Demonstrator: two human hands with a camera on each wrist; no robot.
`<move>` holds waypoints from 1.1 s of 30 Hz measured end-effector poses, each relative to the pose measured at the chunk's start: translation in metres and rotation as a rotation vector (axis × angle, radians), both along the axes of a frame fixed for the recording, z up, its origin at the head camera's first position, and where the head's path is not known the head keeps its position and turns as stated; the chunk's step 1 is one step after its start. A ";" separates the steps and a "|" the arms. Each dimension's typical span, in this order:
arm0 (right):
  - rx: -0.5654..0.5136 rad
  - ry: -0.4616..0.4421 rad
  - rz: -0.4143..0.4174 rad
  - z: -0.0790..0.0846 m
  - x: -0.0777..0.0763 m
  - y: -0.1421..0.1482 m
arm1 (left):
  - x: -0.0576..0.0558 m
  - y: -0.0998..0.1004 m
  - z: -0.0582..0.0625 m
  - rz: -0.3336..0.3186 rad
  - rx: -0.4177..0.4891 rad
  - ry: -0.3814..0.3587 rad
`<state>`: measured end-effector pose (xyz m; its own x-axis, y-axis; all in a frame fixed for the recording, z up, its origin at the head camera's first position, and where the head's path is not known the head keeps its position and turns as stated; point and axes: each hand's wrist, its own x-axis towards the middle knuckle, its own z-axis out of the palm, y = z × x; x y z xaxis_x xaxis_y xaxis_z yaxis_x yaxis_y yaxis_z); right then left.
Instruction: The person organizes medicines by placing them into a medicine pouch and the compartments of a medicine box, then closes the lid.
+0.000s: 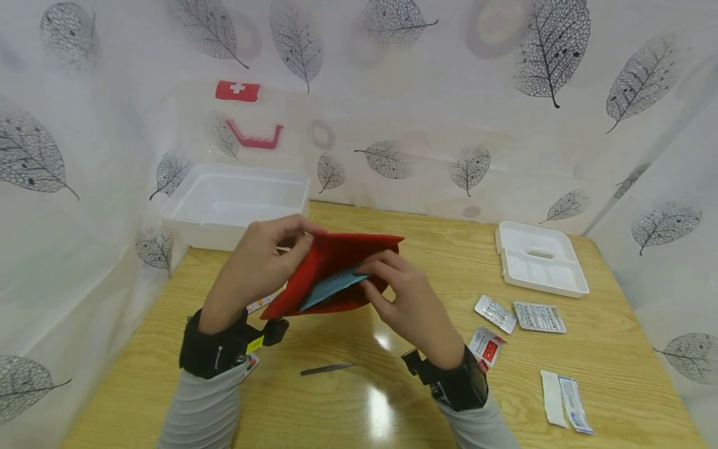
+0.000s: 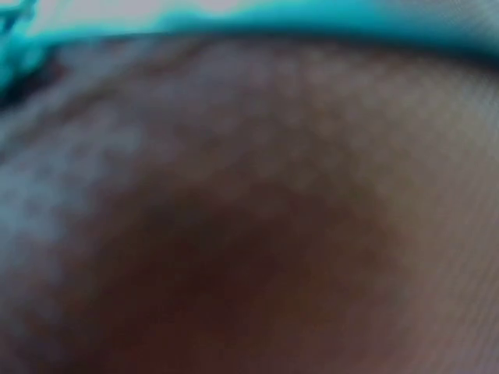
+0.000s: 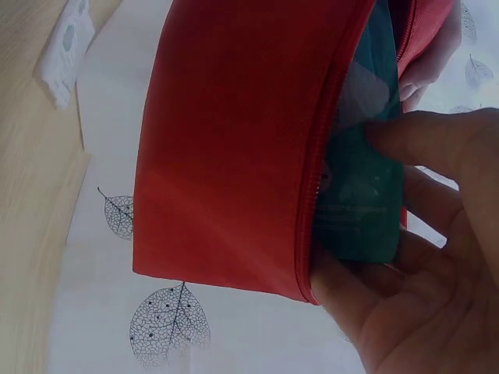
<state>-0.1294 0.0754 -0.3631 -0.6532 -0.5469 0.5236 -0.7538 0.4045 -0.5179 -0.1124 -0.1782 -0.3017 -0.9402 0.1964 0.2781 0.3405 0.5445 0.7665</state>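
Red zippered pouch (image 3: 230, 148) held up above the wood-grain table (image 1: 432, 418), mouth gaping toward the wearer. Teal packet (image 1: 333, 289) partly inside, its edge showing at the opening. Left hand (image 1: 260, 259) pinches the pouch's left upper edge, thumb and fingers bent; the left wrist view is too blurred to add anything. Right hand (image 1: 404, 299) at the mouth, fingers bent, packet pinched between thumb and fingers. Below the pouch, on the table: tweezers (image 1: 328, 369), lying nearly crosswise. Right side: two silver blister packs, one tilted (image 1: 496, 313), one flatter (image 1: 540, 317), near each other; a red-and-white packet (image 1: 485, 346) just nearer; two narrow wrappers side by side (image 1: 553, 398). Far right, white compartment tray (image 1: 546, 271). Far left, white box (image 1: 207, 234), red handle (image 1: 258, 142) above it.
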 end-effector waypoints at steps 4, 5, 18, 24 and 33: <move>0.075 0.045 -0.011 0.000 0.001 -0.003 | -0.001 0.000 0.000 -0.016 -0.003 0.001; 0.099 0.061 -0.016 0.000 0.001 -0.004 | -0.001 0.000 0.000 -0.019 -0.007 0.003; 0.273 0.151 -0.078 -0.006 0.002 -0.010 | 0.000 0.001 0.001 -0.085 0.006 -0.021; 0.239 0.121 -0.049 -0.004 0.002 -0.009 | 0.000 0.002 0.000 -0.068 0.002 -0.013; 0.038 0.116 0.018 0.001 0.006 -0.008 | -0.001 -0.001 -0.001 -0.027 0.011 -0.019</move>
